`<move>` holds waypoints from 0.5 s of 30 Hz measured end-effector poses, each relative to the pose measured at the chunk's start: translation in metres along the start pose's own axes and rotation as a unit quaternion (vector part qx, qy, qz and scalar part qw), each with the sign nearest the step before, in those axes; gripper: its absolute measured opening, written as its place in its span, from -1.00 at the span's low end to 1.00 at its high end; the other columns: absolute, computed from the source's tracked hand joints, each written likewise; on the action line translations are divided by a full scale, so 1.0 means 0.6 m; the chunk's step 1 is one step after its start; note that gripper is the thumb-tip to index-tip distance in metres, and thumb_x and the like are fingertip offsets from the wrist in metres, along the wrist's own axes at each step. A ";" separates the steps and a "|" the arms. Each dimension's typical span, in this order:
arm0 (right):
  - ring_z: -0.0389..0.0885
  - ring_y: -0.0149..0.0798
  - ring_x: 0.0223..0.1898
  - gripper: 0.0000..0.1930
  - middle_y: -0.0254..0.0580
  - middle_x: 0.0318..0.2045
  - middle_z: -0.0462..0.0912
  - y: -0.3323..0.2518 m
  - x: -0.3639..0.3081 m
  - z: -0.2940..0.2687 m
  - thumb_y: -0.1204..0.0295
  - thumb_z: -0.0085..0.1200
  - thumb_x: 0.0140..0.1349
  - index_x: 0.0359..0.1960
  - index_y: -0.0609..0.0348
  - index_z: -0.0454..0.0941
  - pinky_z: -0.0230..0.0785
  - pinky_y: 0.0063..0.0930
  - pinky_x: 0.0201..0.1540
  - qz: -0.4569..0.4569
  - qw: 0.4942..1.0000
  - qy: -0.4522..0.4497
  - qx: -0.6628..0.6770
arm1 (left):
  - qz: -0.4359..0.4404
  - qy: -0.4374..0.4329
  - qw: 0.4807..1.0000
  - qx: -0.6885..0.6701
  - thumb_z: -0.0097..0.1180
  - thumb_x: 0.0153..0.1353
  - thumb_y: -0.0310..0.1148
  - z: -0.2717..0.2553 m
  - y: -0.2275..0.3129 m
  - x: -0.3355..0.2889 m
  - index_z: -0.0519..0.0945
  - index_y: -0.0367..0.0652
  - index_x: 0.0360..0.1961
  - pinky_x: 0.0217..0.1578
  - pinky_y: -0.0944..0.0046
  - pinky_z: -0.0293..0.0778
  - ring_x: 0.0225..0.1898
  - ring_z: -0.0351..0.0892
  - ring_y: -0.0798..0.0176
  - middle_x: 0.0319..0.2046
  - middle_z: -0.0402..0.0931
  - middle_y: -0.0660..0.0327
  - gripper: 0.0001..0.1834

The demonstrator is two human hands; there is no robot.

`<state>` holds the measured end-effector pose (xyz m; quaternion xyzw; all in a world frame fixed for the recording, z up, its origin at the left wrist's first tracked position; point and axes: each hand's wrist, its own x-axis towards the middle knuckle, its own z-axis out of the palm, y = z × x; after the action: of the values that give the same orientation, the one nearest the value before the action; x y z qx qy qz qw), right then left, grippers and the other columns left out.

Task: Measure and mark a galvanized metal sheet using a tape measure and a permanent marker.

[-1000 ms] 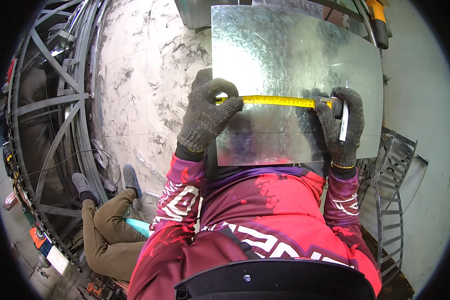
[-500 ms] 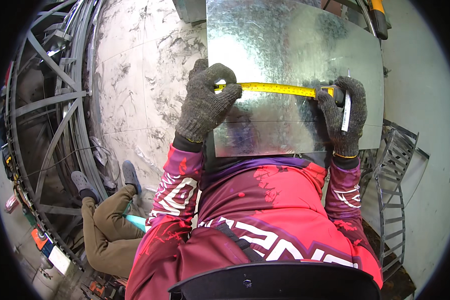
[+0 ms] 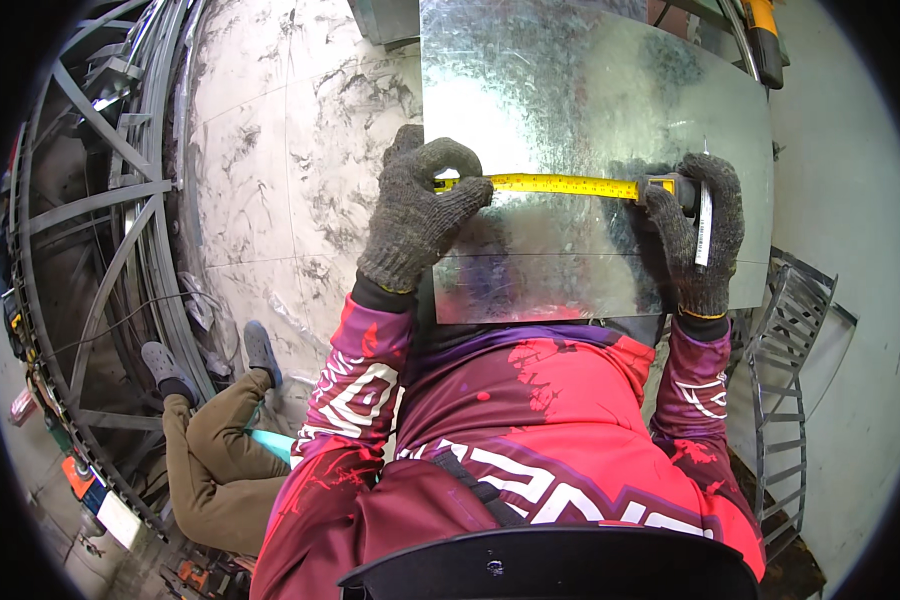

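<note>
A yellow tape measure (image 3: 565, 185) stretches across a shiny galvanized metal sheet (image 3: 590, 90). My left hand (image 3: 418, 215), in a dark grey knit glove, pinches the tape's free end at the sheet's left edge. My right hand (image 3: 705, 230), gloved the same way, is closed around the black and yellow tape case near the sheet's right side. A thin pen-like tool with a white label (image 3: 705, 225) sticks out along the right hand's fingers. Across the sheet, below the tape, runs a faint straight line.
Grey metal frames and bars (image 3: 120, 220) stand at the left. A co-worker's brown-trousered leg (image 3: 215, 470) and grey shoes show at lower left. A ladder-like metal rack (image 3: 785, 370) is at right. A yellow and black tool handle (image 3: 763, 45) lies at the upper right.
The sheet, both hands and the tape have shifted slightly down and right in view. The tape remains stretched between my hands.
</note>
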<state>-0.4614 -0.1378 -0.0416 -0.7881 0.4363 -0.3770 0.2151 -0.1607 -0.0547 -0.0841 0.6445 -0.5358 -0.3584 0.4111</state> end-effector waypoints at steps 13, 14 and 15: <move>0.64 -0.16 -0.04 -0.51 -0.06 -0.07 0.62 0.004 -0.006 -0.004 0.41 0.48 0.15 0.05 0.28 0.54 0.50 -0.31 0.07 0.063 0.998 -0.014 -0.013 | 0.036 0.011 0.999 0.018 0.38 0.05 -0.35 0.006 -0.002 0.002 0.62 -0.11 -0.42 -0.19 0.09 0.40 -0.22 0.46 0.09 -0.43 0.55 0.21 -0.84; 0.64 -0.16 -0.04 -0.51 -0.06 -0.07 0.62 0.002 -0.004 -0.006 0.41 0.48 0.15 0.05 0.28 0.54 0.50 -0.31 0.07 0.063 0.998 -0.015 -0.014 | 0.036 0.011 0.999 0.017 0.38 0.05 -0.35 0.007 -0.002 0.002 0.62 -0.11 -0.42 -0.19 0.09 0.40 -0.22 0.46 0.09 -0.43 0.55 0.21 -0.84; 0.64 -0.15 -0.04 -0.51 -0.05 -0.07 0.62 0.000 -0.001 -0.009 0.43 0.48 0.14 0.05 0.28 0.54 0.50 -0.30 0.07 0.027 0.998 -0.011 -0.050 | 0.035 0.014 0.999 0.005 0.39 0.04 -0.35 0.008 -0.002 0.003 0.62 -0.10 -0.43 -0.18 0.08 0.38 -0.22 0.45 0.07 -0.43 0.55 0.20 -0.84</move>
<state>-0.4659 -0.1373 -0.0389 -0.7898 0.4733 -0.3404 0.1903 -0.1645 -0.0568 -0.0873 0.6321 -0.5543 -0.3320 0.4278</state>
